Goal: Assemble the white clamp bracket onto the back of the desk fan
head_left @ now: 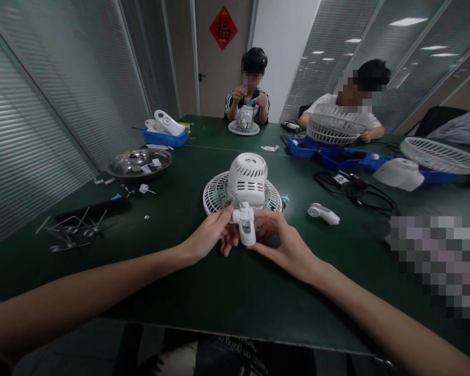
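In front of me a white fan motor housing [247,180] with slotted vents rests on a round white fan grille [212,196], on the dark green table. A white plastic joint piece [247,230] juts from the housing toward me. My left hand [215,232] grips its left side, thumb on top and fingers curled beneath. From the right, my right hand [280,237] holds the same piece between thumb and fingers, some fingertips hidden behind it. Close to my right hand, a loose white curved plastic part [323,213] lies on the table.
Left are a steel bowl [119,166] with small parts, metal rods [76,230] and a blue bin [166,138] of white parts. Right are a coiled black cable [356,190], blue trays [301,149] and fan grilles [332,130]. Two people sit across, one handling another fan [245,120].
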A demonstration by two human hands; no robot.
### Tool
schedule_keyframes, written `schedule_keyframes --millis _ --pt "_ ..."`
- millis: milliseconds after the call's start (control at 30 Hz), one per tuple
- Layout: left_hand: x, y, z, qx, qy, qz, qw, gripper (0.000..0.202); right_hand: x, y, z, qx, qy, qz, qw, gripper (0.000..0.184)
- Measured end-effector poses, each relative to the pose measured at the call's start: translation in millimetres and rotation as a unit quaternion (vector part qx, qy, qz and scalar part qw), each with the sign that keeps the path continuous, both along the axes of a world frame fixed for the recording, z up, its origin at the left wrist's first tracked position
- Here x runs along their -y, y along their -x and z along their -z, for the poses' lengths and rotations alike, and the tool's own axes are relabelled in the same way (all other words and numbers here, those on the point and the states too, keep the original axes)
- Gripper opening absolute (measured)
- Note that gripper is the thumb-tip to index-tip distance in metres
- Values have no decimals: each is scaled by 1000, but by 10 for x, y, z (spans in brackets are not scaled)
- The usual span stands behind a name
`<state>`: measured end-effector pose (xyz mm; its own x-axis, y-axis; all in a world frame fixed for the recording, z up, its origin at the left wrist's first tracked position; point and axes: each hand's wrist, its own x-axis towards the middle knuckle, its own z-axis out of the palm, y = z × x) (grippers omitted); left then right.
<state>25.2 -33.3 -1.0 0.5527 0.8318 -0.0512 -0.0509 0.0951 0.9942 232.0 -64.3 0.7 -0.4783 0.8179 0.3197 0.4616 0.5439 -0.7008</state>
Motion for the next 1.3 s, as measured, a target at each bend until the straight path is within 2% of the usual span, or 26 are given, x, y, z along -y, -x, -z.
schedule_keyframes --millis 200,500,700,900,1100,1300 --pt "-9 20 -5 20 0 -8 1000 36 -9 -18 22 -13 -8 -1 1000 53" --pt "31 25 -75 4 -61 -44 997 27 -24 -70 -16 2 -20 2 1000 56" --pt "81 1 -38 20 -124 -68 990 28 -48 -82 28 -9 -29 -5 1000 60" --pt "140 16 -102 -6 -154 -89 984 28 -46 -59 38 -14 -25 10 1000 73" --pt "145 44 -97 -36 -208 -108 972 24 -44 -36 21 8 -15 8 1000 74" --pt "111 21 -20 -58 -281 -114 951 39 -37 -37 28 19 -7 1 1000 74"
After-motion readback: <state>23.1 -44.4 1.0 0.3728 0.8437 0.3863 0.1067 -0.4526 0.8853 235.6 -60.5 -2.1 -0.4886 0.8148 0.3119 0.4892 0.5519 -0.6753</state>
